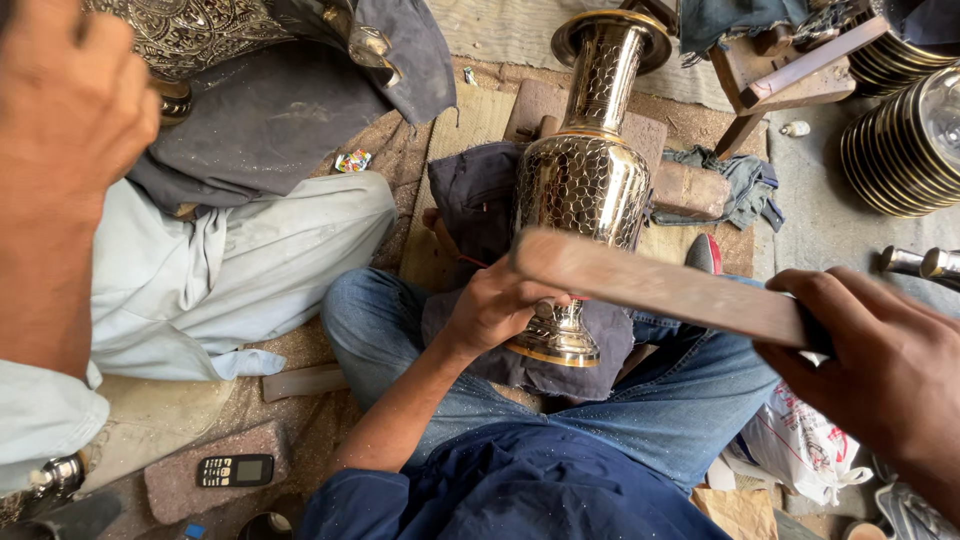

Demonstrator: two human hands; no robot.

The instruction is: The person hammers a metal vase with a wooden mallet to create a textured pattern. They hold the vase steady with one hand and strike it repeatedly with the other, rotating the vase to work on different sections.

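brass vase (pixel 583 185) lies lapwise, left hand (pixel 497 305) at its foot.

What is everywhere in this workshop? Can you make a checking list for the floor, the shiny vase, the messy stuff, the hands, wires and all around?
Surface: ground covered with a woven mat; the person sits on it, dark cloth across the lap.
Job's things: brass vase, patterned, lying across the lap; flat wooden stick raised above it.
Clutter: phone on a brick; white plastic bag; crumpled cloth.
Hands: left hand by the vase's foot, holding something too small to tell; right hand grips the stick.
Cables: nothing seen.
Surroundings: another person's arm, stacked metal plates, wooden stool.
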